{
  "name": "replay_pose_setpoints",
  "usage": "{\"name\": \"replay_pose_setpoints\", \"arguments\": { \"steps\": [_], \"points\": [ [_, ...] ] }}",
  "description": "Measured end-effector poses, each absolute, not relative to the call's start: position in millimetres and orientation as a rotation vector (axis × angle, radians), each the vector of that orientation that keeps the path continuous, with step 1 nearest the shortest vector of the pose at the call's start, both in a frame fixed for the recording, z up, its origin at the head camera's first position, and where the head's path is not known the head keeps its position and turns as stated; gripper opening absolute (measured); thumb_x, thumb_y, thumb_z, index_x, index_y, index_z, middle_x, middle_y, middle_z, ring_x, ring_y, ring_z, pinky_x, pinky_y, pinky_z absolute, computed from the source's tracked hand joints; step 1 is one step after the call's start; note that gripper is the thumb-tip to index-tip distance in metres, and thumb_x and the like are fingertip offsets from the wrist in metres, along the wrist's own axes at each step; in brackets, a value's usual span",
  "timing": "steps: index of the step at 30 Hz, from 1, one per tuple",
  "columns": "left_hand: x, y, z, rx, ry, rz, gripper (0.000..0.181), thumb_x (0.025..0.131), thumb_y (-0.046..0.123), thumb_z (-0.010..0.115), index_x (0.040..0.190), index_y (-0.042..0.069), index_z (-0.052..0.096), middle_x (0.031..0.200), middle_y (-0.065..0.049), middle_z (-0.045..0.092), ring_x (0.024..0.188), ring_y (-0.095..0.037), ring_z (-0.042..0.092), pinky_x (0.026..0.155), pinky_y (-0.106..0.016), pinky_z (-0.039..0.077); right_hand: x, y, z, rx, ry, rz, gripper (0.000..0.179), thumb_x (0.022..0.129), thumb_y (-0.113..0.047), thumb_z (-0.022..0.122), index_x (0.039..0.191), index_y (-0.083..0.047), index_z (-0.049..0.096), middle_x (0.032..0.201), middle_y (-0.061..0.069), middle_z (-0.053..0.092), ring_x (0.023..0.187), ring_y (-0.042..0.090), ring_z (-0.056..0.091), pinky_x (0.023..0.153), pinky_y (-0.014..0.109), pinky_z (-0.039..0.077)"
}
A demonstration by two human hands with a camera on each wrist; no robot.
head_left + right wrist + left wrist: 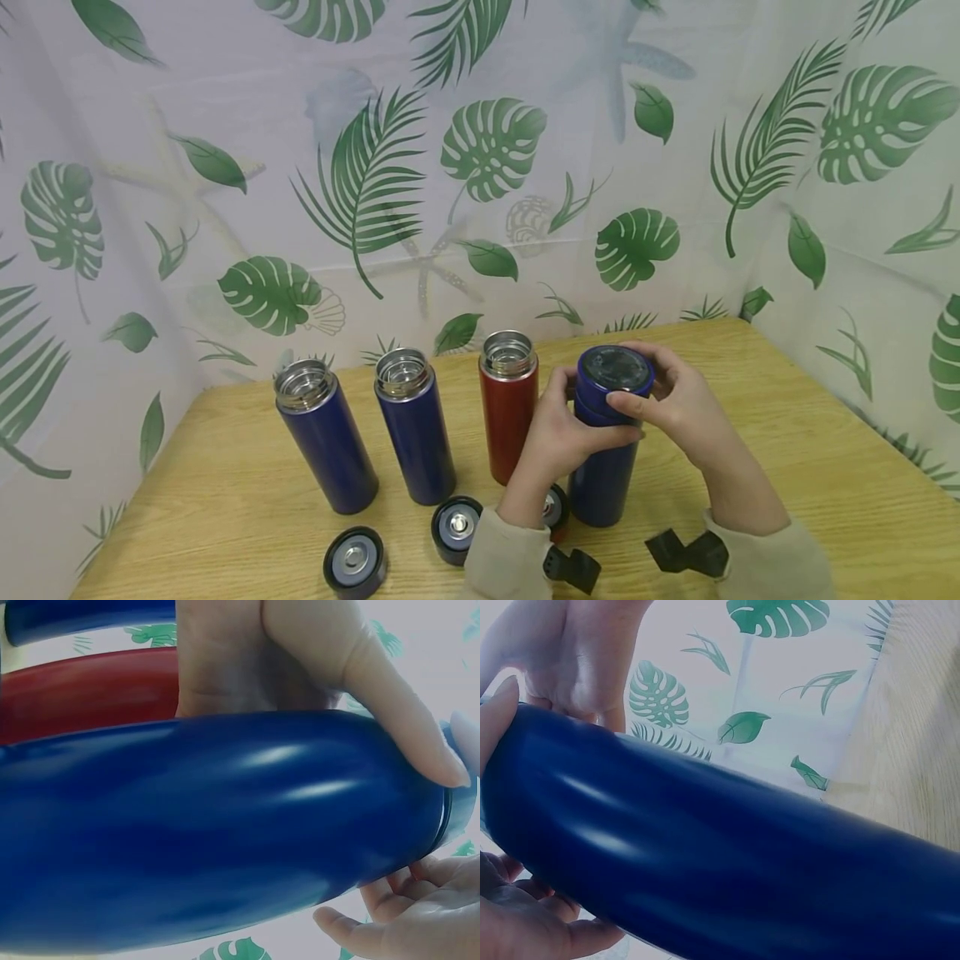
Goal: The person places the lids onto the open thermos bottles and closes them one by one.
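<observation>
Three blue flasks (603, 450), one red flask (508, 417), green-leaf-patterned curtain (480, 167).

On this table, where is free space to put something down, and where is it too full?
Free: the wooden table right of the capped blue flask gripped by the left hand and right hand, and the left front corner before the leftmost blue flask. Crowded: the flask row with the red flask and the loose lids in front.
</observation>
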State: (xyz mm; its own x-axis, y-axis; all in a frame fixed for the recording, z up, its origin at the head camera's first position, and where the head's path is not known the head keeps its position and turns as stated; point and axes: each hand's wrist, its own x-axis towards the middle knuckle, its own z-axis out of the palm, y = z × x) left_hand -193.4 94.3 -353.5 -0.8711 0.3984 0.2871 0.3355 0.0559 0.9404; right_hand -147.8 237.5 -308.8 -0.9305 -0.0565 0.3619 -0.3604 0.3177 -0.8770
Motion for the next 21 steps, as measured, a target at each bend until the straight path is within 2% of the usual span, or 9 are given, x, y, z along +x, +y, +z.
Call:
{"name": "replay_pose_setpoints", "arguments": {
  "steps": [5,7,16,21],
  "points": [
    [-192,97,-354,0.74,2.295,1.975,0.063,0.061,0.026,0.082,0.111,0.023,0.044,0.099,0.014,0.05,0.092,-0.004,0.048,0.08,-0.029,0.042,-148,237,-309,0.344,-2.338,1.631,0.056,0.081,-0.01,0.063,0.127,0.004,0.034,0.12,0.02,0.042,0.113,0.039,0.04,0.086,0.048,0.038],
    [-192,99,-354,0.728,2.313,1.98,0.063,0.061,0.026,0.082,0.111,0.023,0.044,0.099,0.014,0.05,0.092,-0.004,0.047,0.081,-0.03,0.041,-148,237,-309,0.341,-2.333,1.632,0.057,0.081,-0.011,0.063,0.127,0.005,0.034,0.12,0.021,0.042,0.115,0.041,0.038,0.087,0.054,0.036],
    [-188,104,-353,0.664,2.372,2.012,0.066,0.057,0.029,0.083,0.109,0.022,0.043,0.099,0.014,0.047,0.093,-0.004,0.046,0.082,-0.031,0.041,-148,234,-309,0.293,-2.326,1.637,0.059,0.08,-0.013,0.064,0.128,0.005,0.033,0.119,0.021,0.043,0.114,0.039,0.039,0.088,0.053,0.034],
    [-188,105,-354,0.681,2.409,2.035,0.065,0.057,0.033,0.083,0.107,0.02,0.042,0.099,0.012,0.048,0.092,-0.005,0.048,0.08,-0.036,0.043,-148,234,-309,0.24,-2.349,1.637,0.061,0.08,-0.016,0.065,0.128,0.004,0.032,0.12,0.021,0.043,0.115,0.04,0.038,0.086,0.052,0.036]
  ]
}}
